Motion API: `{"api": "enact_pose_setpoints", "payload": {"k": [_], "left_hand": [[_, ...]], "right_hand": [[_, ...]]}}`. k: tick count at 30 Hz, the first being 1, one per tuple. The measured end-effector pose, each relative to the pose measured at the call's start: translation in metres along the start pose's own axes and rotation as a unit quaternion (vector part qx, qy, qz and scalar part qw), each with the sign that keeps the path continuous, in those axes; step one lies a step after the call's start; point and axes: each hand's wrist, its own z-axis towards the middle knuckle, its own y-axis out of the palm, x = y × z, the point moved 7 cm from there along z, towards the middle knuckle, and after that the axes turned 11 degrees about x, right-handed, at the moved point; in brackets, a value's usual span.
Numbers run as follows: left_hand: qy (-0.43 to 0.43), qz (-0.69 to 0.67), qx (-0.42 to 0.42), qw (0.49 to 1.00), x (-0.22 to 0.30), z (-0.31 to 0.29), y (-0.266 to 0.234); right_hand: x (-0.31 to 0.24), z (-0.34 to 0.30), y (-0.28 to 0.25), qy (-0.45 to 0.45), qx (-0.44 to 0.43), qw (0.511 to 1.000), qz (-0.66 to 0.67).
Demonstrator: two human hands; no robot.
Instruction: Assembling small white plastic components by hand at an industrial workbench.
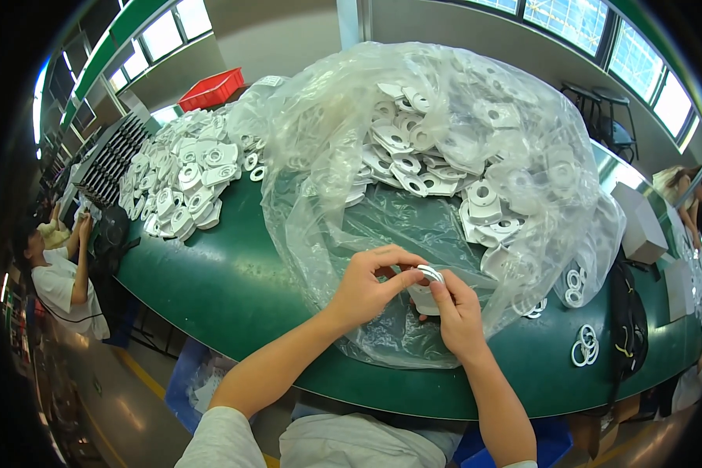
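Observation:
Near the table's front edge my two hands meet over a white plastic part [423, 300] with a white ring [430, 273] at its top. My left hand [370, 285] pinches the ring between thumb and fingertips. My right hand [458, 312] grips the plastic part from its right side, thumb on the front; its other fingers are partly hidden behind. Just beyond my hands, a large clear plastic bag [312, 187] lies open, holding a heap of similar white parts [413, 160] with round holes.
A second pile of white parts [191, 175] covers the green table [234, 273] at left, before a red bin [212, 88]. Loose white rings [585, 345] and a black bag [628, 320] are at right. Blue bins [183, 382] stand below the edge. A co-worker [62, 281] is at far left.

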Motion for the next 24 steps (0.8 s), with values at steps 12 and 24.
{"api": "enact_pose_setpoints", "payload": {"k": [12,24], "left_hand": [[0.024,0.016,0.04,0.999,0.001,-0.007,0.002],[-0.113,0.005,-0.11,0.987,-0.022,-0.002,0.009]], "right_hand": [[0.001,-0.004,0.001,0.03,0.033,0.999,-0.017],[0.01,-0.002,-0.007,0.083,0.032,0.994,0.07]]}}
